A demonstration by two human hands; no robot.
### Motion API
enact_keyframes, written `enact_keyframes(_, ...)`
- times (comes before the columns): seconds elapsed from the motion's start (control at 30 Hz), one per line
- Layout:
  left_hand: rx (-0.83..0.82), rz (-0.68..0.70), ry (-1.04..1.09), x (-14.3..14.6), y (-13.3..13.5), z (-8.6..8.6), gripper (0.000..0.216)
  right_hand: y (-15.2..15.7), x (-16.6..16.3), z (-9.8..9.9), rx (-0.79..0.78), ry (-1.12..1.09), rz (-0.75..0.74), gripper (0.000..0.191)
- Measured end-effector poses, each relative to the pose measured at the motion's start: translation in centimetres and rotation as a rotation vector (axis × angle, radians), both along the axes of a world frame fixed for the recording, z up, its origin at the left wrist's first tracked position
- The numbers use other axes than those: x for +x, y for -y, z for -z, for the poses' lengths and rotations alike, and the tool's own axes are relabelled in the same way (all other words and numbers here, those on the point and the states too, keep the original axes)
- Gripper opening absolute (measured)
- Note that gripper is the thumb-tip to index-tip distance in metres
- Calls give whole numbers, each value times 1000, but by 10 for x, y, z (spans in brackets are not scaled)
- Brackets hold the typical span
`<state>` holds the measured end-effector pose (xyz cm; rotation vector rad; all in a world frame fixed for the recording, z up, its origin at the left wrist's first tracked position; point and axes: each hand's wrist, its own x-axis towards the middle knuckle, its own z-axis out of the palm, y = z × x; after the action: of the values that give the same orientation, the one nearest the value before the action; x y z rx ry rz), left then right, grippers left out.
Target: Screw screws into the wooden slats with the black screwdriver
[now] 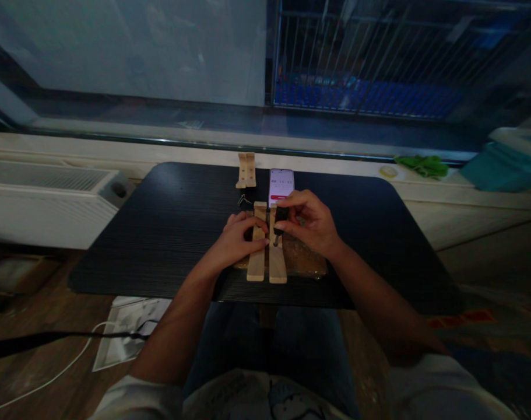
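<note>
Two pale wooden pieces with flared ends lie side by side near the table's front edge, a left wooden piece [256, 268] and a right wooden piece [277, 271]. My left hand [239, 238] is closed over the left one, its thumb and index finger reaching across towards the gap. In my right hand [311, 221] is a short black-handled screwdriver [281, 221], pinched between thumb and fingers. Its metal tip points down at the right piece, close to a hole; whether it touches a screw is too small to tell. A brown board in clear wrap [306, 259] lies underneath.
A phone [281, 182] showing a timer lies beyond my hands on the black table [169, 233]. Another pair of wooden pieces [246, 170] and small metal parts [244, 201] are at the back. The windowsill holds a tape roll [388, 172], green cloth [422, 165] and teal bin [503, 163].
</note>
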<state>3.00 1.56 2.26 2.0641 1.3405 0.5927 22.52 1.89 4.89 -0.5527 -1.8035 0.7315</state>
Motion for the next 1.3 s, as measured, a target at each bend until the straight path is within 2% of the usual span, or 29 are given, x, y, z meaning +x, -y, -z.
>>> enact_keyframes(0.23,29,20,2,-2,-1,2,20,0,6,1,3,55,-126,23)
enact_keyframes(0.4,40,9,3,-1,-2,5,19,2,3,3,-205,-23,-284,24)
enact_keyframes(0.5,46,0,-13,-1,-2,6,23,2,2,3,-269,-46,-321,25)
enact_keyframes(0.67,42,12,-14,-2,-2,6,23,1,2,3,-279,-40,-278,28)
enact_keyframes(1.0,46,23,-6,-2,-2,6,20,2,1,0,-195,0,-114,29)
enact_keyframes(1.3,39,28,-14,-2,-1,2,17,0,1,3,-82,2,-36,29)
